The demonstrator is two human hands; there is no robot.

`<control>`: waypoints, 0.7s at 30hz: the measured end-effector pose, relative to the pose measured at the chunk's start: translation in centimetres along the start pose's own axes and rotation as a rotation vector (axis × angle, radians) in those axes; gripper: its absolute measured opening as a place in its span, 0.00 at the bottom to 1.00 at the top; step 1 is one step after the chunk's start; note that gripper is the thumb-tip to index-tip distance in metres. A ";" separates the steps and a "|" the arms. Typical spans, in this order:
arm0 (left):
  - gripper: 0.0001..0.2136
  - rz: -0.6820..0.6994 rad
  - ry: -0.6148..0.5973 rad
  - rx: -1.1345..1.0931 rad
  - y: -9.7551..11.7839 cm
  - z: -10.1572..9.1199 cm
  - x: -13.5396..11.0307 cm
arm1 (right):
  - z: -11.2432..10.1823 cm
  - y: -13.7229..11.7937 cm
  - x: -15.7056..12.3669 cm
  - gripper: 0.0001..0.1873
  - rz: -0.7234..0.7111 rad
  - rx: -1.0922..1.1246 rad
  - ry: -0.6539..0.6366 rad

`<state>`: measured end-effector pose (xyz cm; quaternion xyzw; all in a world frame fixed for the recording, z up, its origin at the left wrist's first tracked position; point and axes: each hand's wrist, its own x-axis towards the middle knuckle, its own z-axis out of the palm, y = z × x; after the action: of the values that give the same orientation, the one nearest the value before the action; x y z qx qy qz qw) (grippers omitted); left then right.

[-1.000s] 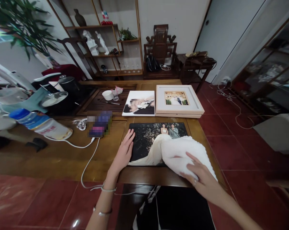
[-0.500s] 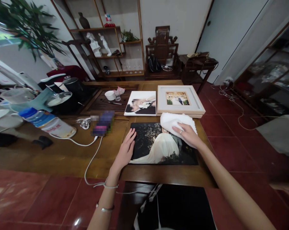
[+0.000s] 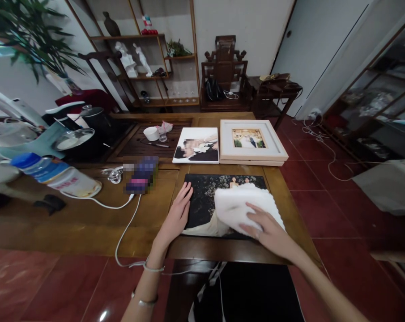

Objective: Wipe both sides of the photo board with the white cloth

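Note:
A dark photo panel (image 3: 202, 203) lies flat near the table's front edge, showing two people and a long pale gown. My left hand (image 3: 179, 210) rests open on its left edge, fingers extended and pointing away from me. On the right half of the panel, my right hand (image 3: 264, 226) holds a folded white cloth (image 3: 234, 203) down against the surface. The cloth hides much of the gown and the panel's lower right. Just behind stand a smaller photo print (image 3: 196, 145) and, to its right, a light wooden picture frame (image 3: 272, 134).
Left of the panel lie a phone (image 3: 142, 174) with a white charging cable (image 3: 123, 237) and a blue-capped bottle (image 3: 56, 174). Farther back are a white cup (image 3: 151, 133) and a dark pot (image 3: 96, 117). A black seat (image 3: 256, 290) sits below the table's front edge.
My right hand has slid the white cloth toward me from the panel's upper right corner, uncovering the two people's heads. My left hand stays on the left edge. The view has shifted slightly.

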<state>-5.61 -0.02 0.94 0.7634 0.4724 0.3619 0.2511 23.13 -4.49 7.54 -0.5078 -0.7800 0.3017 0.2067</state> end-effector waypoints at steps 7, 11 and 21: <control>0.20 -0.149 0.143 -0.270 1.5 -0.8 0.1 | 4.1 -2.5 8.8 0.14 -0.043 -0.071 0.181; 0.21 -0.310 0.319 -0.771 3.3 -2.5 0.6 | 7.0 -5.6 6.3 0.08 -0.259 -0.089 0.091; 0.29 -0.198 0.387 -1.035 13.3 -7.2 -0.9 | 6.9 -7.7 0.4 0.07 -0.586 -0.438 0.416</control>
<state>-4.37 -6.26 14.68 0.4124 0.3399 0.6548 0.5345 13.48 -8.26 7.71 -0.3464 -0.8788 -0.0516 0.3241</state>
